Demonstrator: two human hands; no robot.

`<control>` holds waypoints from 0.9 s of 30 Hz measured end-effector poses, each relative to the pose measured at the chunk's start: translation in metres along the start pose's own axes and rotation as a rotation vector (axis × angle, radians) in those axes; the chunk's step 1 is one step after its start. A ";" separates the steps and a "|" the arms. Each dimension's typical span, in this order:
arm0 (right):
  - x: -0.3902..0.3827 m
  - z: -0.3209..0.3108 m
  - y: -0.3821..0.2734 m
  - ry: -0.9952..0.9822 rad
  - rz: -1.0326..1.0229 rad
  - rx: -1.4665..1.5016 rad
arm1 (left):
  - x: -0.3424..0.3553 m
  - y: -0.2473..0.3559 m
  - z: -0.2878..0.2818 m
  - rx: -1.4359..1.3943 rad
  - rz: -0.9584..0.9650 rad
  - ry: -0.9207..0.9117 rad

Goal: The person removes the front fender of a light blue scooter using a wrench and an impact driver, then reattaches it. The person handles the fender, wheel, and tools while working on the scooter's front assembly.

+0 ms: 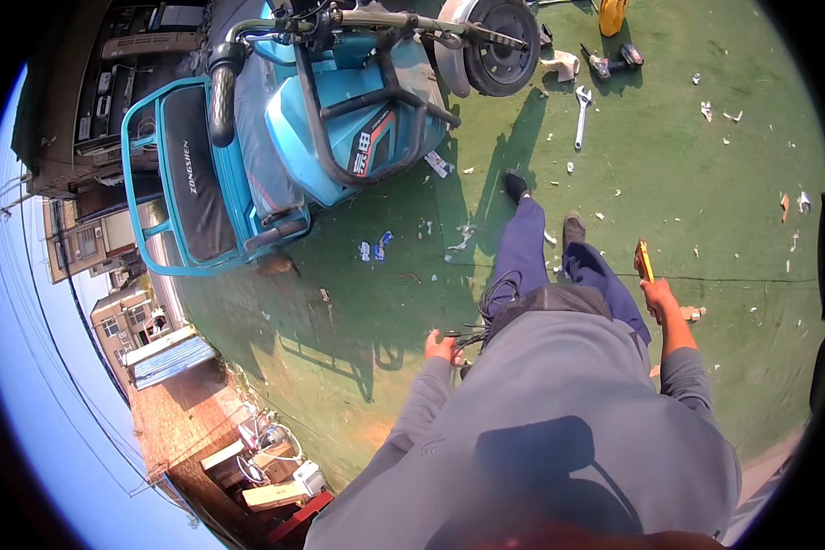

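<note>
My left hand (443,348) is closed around a bundle of thin black cable (472,336), held out at my left side. Part of the cable loops up in front of my thigh. In my right hand (656,299), away from my body on the right, is a slim orange-yellow hand tool (644,262). It points forward, and its exact kind is too small to make out. My fist hides the tool's lower end. Both hands are apart from the blue vehicle (293,128) ahead on the left.
A front wheel (502,46) of the vehicle stands ahead. On the green ground (706,183) lie an adjustable wrench (582,117), a cordless power tool (612,62), a yellow object (613,16) and scattered scraps. Cardboard boxes (275,496) are piled at the lower left.
</note>
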State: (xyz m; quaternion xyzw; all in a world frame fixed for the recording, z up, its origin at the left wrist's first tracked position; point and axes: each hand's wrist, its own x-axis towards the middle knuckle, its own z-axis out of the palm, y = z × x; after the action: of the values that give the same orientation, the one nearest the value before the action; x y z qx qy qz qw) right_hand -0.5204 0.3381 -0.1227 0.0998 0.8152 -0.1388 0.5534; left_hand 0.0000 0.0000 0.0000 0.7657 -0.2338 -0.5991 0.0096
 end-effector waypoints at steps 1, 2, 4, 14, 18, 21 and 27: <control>-0.016 0.011 -0.009 -0.055 0.076 0.129 | -0.033 0.033 -0.008 0.090 0.051 0.112; -0.024 0.025 -0.013 -0.073 0.086 0.160 | -0.058 0.063 -0.024 0.183 0.096 0.235; 0.030 0.031 0.002 -0.074 0.122 0.224 | -0.049 0.117 -0.008 0.315 0.233 0.350; 0.138 0.180 -0.077 -0.338 0.491 1.977 | -0.051 0.455 0.085 1.389 1.509 1.066; 0.137 0.226 -0.123 -0.419 0.412 2.012 | -0.011 0.502 0.121 1.565 1.608 1.132; 0.150 0.258 -0.127 -0.639 0.456 2.096 | 0.015 0.503 0.140 1.559 1.541 1.062; 0.154 0.296 -0.156 -0.737 0.552 1.597 | 0.022 0.512 0.128 1.468 1.603 1.001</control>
State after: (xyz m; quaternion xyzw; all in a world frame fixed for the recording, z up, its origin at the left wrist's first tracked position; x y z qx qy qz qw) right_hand -0.3678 0.0928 -0.3512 0.5926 0.1972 -0.5461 0.5584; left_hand -0.2917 -0.4298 0.0942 0.3730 -0.9012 0.2185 0.0309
